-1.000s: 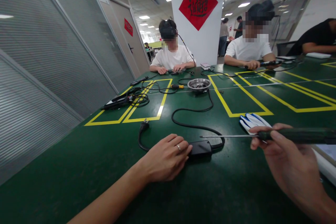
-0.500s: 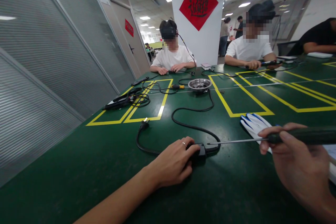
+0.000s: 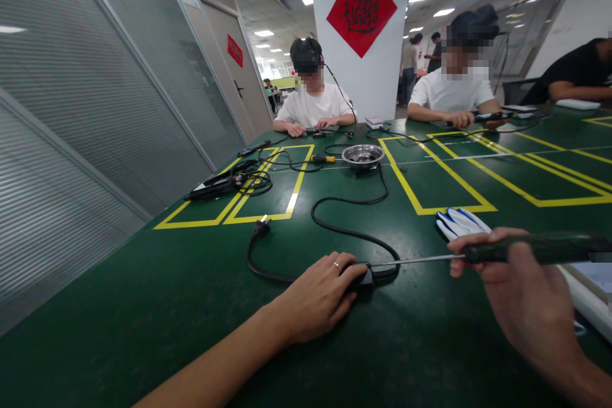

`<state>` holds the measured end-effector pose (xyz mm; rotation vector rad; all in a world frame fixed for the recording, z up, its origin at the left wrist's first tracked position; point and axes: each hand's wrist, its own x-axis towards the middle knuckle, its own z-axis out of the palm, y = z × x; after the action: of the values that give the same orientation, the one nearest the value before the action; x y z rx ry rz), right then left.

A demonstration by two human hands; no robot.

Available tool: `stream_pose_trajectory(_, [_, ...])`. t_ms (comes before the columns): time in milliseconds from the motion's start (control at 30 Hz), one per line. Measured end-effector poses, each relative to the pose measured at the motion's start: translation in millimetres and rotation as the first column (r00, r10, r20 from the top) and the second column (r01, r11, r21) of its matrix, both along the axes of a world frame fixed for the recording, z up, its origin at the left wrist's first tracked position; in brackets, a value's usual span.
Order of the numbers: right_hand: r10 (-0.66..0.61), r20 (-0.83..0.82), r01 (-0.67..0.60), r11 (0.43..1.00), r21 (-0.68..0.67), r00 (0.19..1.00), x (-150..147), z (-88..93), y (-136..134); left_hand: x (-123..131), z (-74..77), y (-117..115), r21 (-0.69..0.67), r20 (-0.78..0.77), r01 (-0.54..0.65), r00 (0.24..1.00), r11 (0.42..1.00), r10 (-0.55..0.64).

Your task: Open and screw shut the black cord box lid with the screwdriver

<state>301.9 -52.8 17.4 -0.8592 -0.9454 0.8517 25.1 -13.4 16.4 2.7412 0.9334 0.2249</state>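
Note:
My left hand (image 3: 325,296) is closed over a small black box on a cord (image 3: 366,279), pressing it to the green table (image 3: 191,306); the fingers hide much of the box. In my right hand (image 3: 521,287) is a screwdriver (image 3: 526,248) with a dark handle, its long thin shaft pointing left. The tip reaches the top edge of the black box; whether it touches, I cannot tell. A black cable (image 3: 329,226) runs from the box in a loop toward a metal bowl (image 3: 363,154). The other cord ends in a two-pin plug (image 3: 262,225) left of my hand.
White gloves with blue edging (image 3: 461,223) lie beyond my right hand. Yellow tape (image 3: 421,210) marks rectangles on the table. A yellow-handled screwdriver (image 3: 324,159) rests beside the bowl. Black tools with coiled cables (image 3: 224,185) lie at the left. Co-workers (image 3: 315,102) sit across the table.
My right hand has moved left with the screwdriver, bringing its tip to the black box. My left hand stays on the box.

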Motion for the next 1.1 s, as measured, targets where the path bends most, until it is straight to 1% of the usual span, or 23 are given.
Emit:
stream_pose_trajectory(67, [-0.009,-0.041,0.009,1.0,-0.003,0.999,1,4.7,-1,0,-0.3,0,0.002,0.002,-0.001,1.0,1.0,0.001])
stream_pose_trajectory(100, [-0.042,-0.046,0.042,0.999,-0.011,0.998,2,7.5,-1,1,-0.5,0,0.004,0.004,-0.001,1.0,1.0,0.001])
stream_pose_trajectory(167, [-0.174,0.027,0.175,0.984,-0.029,0.984,3,12.7,-2,1,-1.1,0,0.008,0.008,-0.002,1.0,1.0,0.002])
stream_pose_trajectory(200, [-0.263,0.098,0.265,0.964,-0.009,0.96,4,15.0,-1,1,-1.4,0,0.012,0.011,-0.001,1.0,1.0,0.001])
stream_pose_trajectory(267, [-0.431,0.239,0.418,0.902,0.107,0.87,5,18.6,0,1,-2.2,1,0.019,0.021,0.003,1.0,1.0,-0.004])
stream_pose_trajectory(333, [-0.536,0.321,0.489,0.844,0.22,0.781,7,21.1,2,0,-2.9,1,0.02,0.031,0.005,1.0,1.0,-0.006])
stream_pose_trajectory(367, [-0.546,0.321,0.487,0.837,0.25,0.774,8,22.2,3,0,-3.2,1,0.018,0.034,0.005,0.999,1.0,-0.006])
stream_pose_trajectory(400, [-0.521,0.3,0.456,0.85,0.263,0.799,9,23.2,3,0,-3.4,1,0.013,0.036,0.004,0.999,1.0,-0.004])
stream_pose_trajectory(467, [-0.415,0.233,0.349,0.896,0.275,0.879,11,24.6,3,0,-3.2,1,0.001,0.034,0.001,0.999,1.0,-0.001])
stream_pose_trajectory(533, [-0.354,0.227,0.284,0.914,0.291,0.907,12,25.1,2,0,-2.8,1,-0.011,0.028,0.0,1.0,1.0,0.0])
stream_pose_trajectory(567, [-0.382,0.261,0.302,0.905,0.299,0.887,13,24.9,1,0,-2.5,1,-0.016,0.025,0.001,1.0,1.0,0.0])
stream_pose_trajectory(600, [-0.447,0.306,0.355,0.881,0.313,0.841,14,24.5,1,0,-2.3,1,-0.02,0.022,0.001,1.0,1.0,-0.001])
stream_pose_trajectory(667, [-0.571,0.34,0.464,0.815,0.347,0.747,15,23.4,1,0,-2.2,1,-0.026,0.017,0.001,1.0,1.0,-0.001])
stream_pose_trajectory(700, [-0.58,0.314,0.479,0.807,0.345,0.751,16,23.1,2,0,-2.3,1,-0.029,0.016,0.0,1.0,1.0,0.001])
stream_pose_trajectory(733, [-0.538,0.272,0.452,0.832,0.321,0.797,16,23.1,2,0,-2.2,1,-0.033,0.017,-0.003,1.0,0.999,0.003])
stream_pose_trajectory(800, [-0.378,0.175,0.323,0.905,0.279,0.909,15,24.3,2,0,-1.7,2,-0.045,0.024,-0.007,1.0,0.999,0.008])
stream_pose_trajectory(833, [-0.314,0.156,0.264,0.925,0.272,0.937,14,25.2,2,-1,-1.3,2,-0.058,0.03,-0.007,1.0,0.998,0.009])
stream_pose_trajectory(867, [-0.297,0.172,0.244,0.93,0.275,0.939,13,26.2,2,-1,-0.7,2,-0.073,0.038,-0.008,0.999,0.997,0.011])
stream_pose_trajectory(900, [-0.335,0.216,0.269,0.92,0.285,0.917,12,27.0,1,-1,-0.1,2,-0.089,0.047,-0.007,0.999,0.996,0.011])
stream_pose_trajectory(967, [-0.487,0.308,0.393,0.862,0.32,0.817,10,28.0,0,-1,0.7,2,-0.116,0.063,-0.01,0.998,0.993,0.017])
stream_pose_trajectory(1000, [-0.527,0.328,0.434,0.843,0.318,0.784,10,28.0,0,-2,0.9,2,-0.124,0.071,-0.011,0.997,0.992,0.02])
stream_pose_trajectory(1033, [-0.518,0.324,0.432,0.849,0.303,0.792,11,27.7,0,-2,0.9,2,-0.13,0.078,-0.013,0.997,0.991,0.023])
stream_pose_trajectory(1100, [-0.402,0.267,0.334,0.904,0.267,0.876,12,26.4,0,-2,0.4,2,-0.145,0.096,-0.011,0.995,0.989,0.025])
